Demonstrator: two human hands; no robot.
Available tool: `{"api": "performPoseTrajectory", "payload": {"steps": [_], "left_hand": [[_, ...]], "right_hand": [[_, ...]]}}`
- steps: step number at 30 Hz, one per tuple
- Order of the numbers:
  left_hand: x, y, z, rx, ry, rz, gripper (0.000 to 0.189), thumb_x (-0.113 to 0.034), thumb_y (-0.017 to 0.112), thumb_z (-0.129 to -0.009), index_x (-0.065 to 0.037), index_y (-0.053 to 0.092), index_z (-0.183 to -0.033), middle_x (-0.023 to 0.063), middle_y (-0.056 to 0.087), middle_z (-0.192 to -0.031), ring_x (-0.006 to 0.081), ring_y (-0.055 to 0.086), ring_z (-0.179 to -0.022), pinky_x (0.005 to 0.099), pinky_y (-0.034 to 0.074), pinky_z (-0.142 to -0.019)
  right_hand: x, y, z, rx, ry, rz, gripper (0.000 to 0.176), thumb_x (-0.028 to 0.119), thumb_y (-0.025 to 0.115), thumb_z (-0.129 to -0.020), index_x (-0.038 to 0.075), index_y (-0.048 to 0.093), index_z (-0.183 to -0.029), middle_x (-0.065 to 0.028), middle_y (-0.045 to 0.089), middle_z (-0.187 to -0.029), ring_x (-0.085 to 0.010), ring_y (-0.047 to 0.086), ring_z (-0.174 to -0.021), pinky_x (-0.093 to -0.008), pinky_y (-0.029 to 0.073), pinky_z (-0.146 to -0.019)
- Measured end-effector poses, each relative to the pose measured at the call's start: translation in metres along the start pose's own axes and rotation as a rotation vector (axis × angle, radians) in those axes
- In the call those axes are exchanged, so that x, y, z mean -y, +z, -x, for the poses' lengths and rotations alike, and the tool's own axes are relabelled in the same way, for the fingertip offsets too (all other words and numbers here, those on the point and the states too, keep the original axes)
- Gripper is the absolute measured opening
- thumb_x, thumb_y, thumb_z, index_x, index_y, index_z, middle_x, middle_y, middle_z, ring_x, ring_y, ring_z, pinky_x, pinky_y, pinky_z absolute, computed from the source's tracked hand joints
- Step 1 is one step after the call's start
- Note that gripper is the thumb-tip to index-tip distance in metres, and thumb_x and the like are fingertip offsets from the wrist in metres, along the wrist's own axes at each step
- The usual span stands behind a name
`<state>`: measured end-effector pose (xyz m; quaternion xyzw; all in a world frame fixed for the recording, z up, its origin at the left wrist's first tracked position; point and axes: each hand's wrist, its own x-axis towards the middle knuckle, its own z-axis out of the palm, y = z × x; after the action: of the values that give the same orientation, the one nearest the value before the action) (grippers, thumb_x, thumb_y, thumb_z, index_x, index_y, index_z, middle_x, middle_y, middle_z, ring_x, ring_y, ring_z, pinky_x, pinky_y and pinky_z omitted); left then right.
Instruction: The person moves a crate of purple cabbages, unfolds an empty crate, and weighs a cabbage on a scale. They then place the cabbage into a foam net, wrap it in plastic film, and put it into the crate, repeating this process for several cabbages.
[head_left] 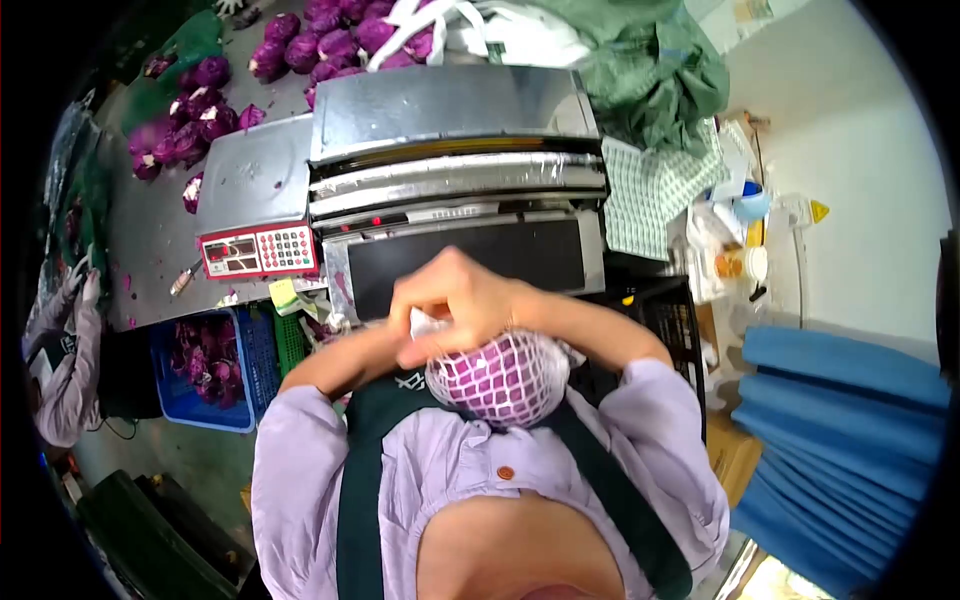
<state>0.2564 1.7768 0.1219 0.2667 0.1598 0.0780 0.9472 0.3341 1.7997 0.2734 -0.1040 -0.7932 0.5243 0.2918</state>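
Observation:
A purple cabbage (500, 378) in a white foam net is held close against my chest, over my lilac shirt and dark apron. My right hand (462, 297) curls over its top left, fingers pinched on a white bunched bit of net or wrap (430, 323). My left hand (412, 352) comes in from the left underneath and is mostly hidden by the right hand; it touches the cabbage's left side. Whether the white bit is net or film cannot be made out.
In front of me stands a steel wrapping machine (460, 150) with a black plate (470, 258). A scale with a red keypad (260, 250) sits to its left. Loose purple cabbages (200, 115) lie behind, more fill a blue crate (255, 350). Another person (62, 350) works far left. Blue stacked material (840, 420) stands right.

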Motion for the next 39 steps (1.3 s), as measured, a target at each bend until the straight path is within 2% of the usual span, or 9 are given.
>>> {"api": "performPoseTrajectory", "payload": {"steps": [4, 6, 12, 18, 21, 24, 29, 35, 39], "left_hand": [[0.048, -0.021, -0.012, -0.188, 0.153, 0.289, 0.026, -0.016, 0.044, -0.09, 0.0, 0.05, -0.11, 0.0105, 0.056, -0.103, 0.0177, 0.055, -0.09, 0.0317, 0.044, -0.082], [0.05, -0.023, -0.002, -0.287, 0.168, 0.327, 0.022, -0.013, 0.045, -0.089, -0.001, 0.054, -0.105, 0.0098, 0.059, -0.097, 0.0171, 0.058, -0.084, 0.0319, 0.047, -0.077], [-0.028, 0.012, 0.046, -0.515, 0.167, 0.124, 0.024, -0.018, 0.042, -0.091, -0.001, 0.057, -0.1, 0.0082, 0.062, -0.093, 0.0151, 0.06, -0.08, 0.0267, 0.047, -0.073], [-0.115, 0.005, 0.092, -0.639, 0.377, -0.096, 0.03, -0.026, 0.047, -0.089, 0.0, 0.059, -0.096, 0.0096, 0.063, -0.093, 0.0154, 0.061, -0.081, 0.0264, 0.048, -0.075], [-0.162, -0.014, 0.117, -0.767, 0.546, -0.195, 0.03, -0.026, 0.047, -0.088, 0.0, 0.059, -0.095, 0.0065, 0.063, -0.088, 0.0136, 0.06, -0.076, 0.0248, 0.047, -0.071], [-0.21, -0.051, 0.148, -0.982, 0.686, -0.222, 0.025, -0.023, 0.053, -0.086, -0.001, 0.058, -0.098, 0.0055, 0.062, -0.089, 0.0126, 0.058, -0.077, 0.0264, 0.046, -0.07], [-0.292, -0.166, 0.212, -1.31, 0.665, -0.318, 0.034, -0.03, 0.056, -0.085, -0.007, 0.053, -0.11, 0.0063, 0.06, -0.095, 0.0172, 0.058, -0.086, 0.0309, 0.047, -0.073], [-0.394, -0.322, 0.241, -1.598, 0.4, -0.275, 0.064, -0.042, 0.069, -0.073, -0.008, 0.044, -0.122, 0.0137, 0.051, -0.115, 0.0261, 0.049, -0.108, 0.045, 0.041, -0.087], [-0.438, -0.392, 0.232, -2.007, 0.43, -0.951, 0.104, -0.04, 0.082, -0.053, 0.001, 0.027, -0.132, 0.025, 0.033, -0.133, 0.0379, 0.039, -0.12, 0.0378, 0.035, -0.098]], "right_hand": [[-0.04, -0.007, 0.065, 0.044, 0.275, -0.59, 0.063, 0.043, 0.068, -0.07, -0.001, 0.055, -0.114, -0.0178, 0.05, -0.123, -0.0238, 0.053, -0.106, -0.0358, 0.042, -0.09], [-0.054, -0.026, 0.128, 0.085, 0.291, -0.742, 0.078, 0.048, 0.067, -0.067, -0.005, 0.048, -0.121, -0.0199, 0.05, -0.122, -0.0304, 0.047, -0.116, -0.0412, 0.035, -0.099], [-0.058, 0.058, 0.323, -1.48, 0.38, -1.298, 0.045, 0.034, 0.051, -0.08, -0.001, 0.051, -0.109, -0.0198, 0.054, -0.114, -0.0333, 0.053, -0.106, -0.0458, 0.042, -0.091], [-0.093, 0.081, 0.508, -2.116, 0.435, -0.834, 0.045, 0.035, 0.045, -0.083, 0.003, 0.052, -0.113, -0.0125, 0.056, -0.113, -0.0323, 0.054, -0.102, -0.0493, 0.046, -0.085], [-0.107, 0.084, 0.531, -1.912, 0.771, -0.695, 0.039, 0.029, 0.048, -0.081, 0.004, 0.056, -0.109, -0.0137, 0.058, -0.108, -0.0307, 0.057, -0.095, -0.0489, 0.048, -0.082], [-0.125, 0.058, 0.504, -1.756, 1.688, -0.124, 0.031, 0.006, 0.062, -0.067, 0.004, 0.063, -0.097, -0.0145, 0.063, -0.087, -0.024, 0.062, -0.072, -0.0377, 0.053, -0.064], [-0.064, -0.099, 0.394, -0.876, 1.911, 0.329, 0.01, 0.007, 0.061, -0.068, 0.0, 0.067, -0.069, -0.0102, 0.061, -0.056, -0.0177, 0.059, -0.046, -0.0307, 0.049, -0.045], [-0.07, -0.28, 0.137, -0.673, 0.907, 0.975, 0.018, 0.013, 0.063, -0.074, -0.001, 0.06, -0.084, -0.0098, 0.057, -0.061, -0.0158, 0.054, -0.053, -0.028, 0.042, -0.052], [-0.155, -0.305, -0.046, -0.191, 0.436, 1.238, 0.048, -0.004, 0.062, -0.062, 0.007, 0.055, -0.109, -0.0125, 0.057, -0.108, -0.0282, 0.056, -0.094, -0.0349, 0.047, -0.077]]}}
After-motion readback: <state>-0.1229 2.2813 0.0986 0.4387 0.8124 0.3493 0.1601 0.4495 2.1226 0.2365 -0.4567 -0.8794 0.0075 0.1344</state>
